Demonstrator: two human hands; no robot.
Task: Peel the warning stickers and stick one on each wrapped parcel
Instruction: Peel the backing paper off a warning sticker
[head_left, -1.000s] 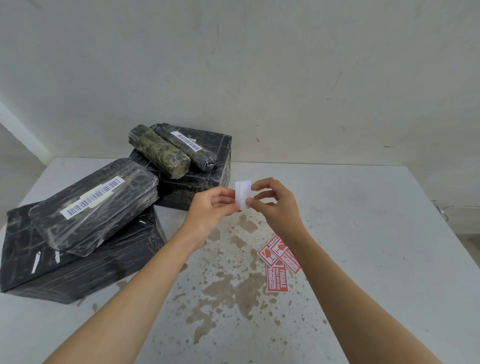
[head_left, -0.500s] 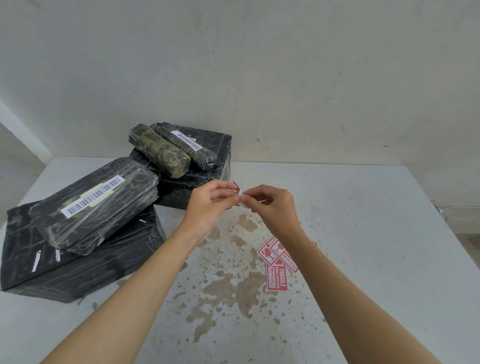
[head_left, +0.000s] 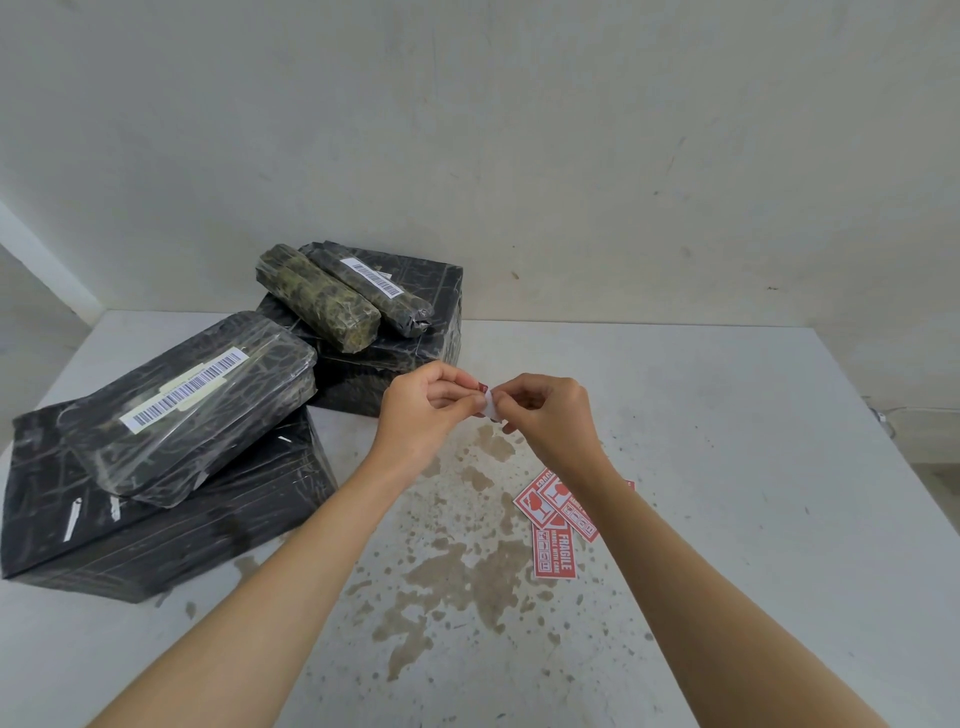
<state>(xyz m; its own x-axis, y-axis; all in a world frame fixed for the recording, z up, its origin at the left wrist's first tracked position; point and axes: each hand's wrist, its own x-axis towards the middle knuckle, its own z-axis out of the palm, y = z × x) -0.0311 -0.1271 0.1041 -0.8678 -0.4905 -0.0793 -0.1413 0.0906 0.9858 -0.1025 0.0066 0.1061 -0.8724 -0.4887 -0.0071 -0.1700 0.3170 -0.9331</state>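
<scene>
Both hands meet above the table (head_left: 727, 415), just right of the rear box parcel. Left hand (head_left: 423, 415) and right hand (head_left: 550, 415) each pinch one small sticker (head_left: 487, 402) between thumb + fingertips; white backing faces camera, a red corner shows at its top edge. Hands nearly touching, sticker held in the air, clear of the table.

Parcel count: 5, all black/dark wrap, all left of the hands.
- 1 large flat box (head_left: 156, 530), near-left of the hands, on table.
- 1 flat pack (head_left: 192, 405) lying on that box, w/ 1 barcode label.
- 1 rear box (head_left: 415, 312) against the wall (head_left: 519, 130), just behind left hand.
- 2 rolls on top of rear box, side by side, touching: mottled greenish roll (head_left: 317, 301) w/o visible label; dark roll (head_left: 374, 288) w/ 1 barcode label.

Loose stickers (head_left: 556, 525): red "FRAGILE" type, on table below right wrist, overlapping pile. At least 3 visible; a red edge shows right of forearm, exact count cannot tell.

Table surface white, brown stain patch between the forearms.
</scene>
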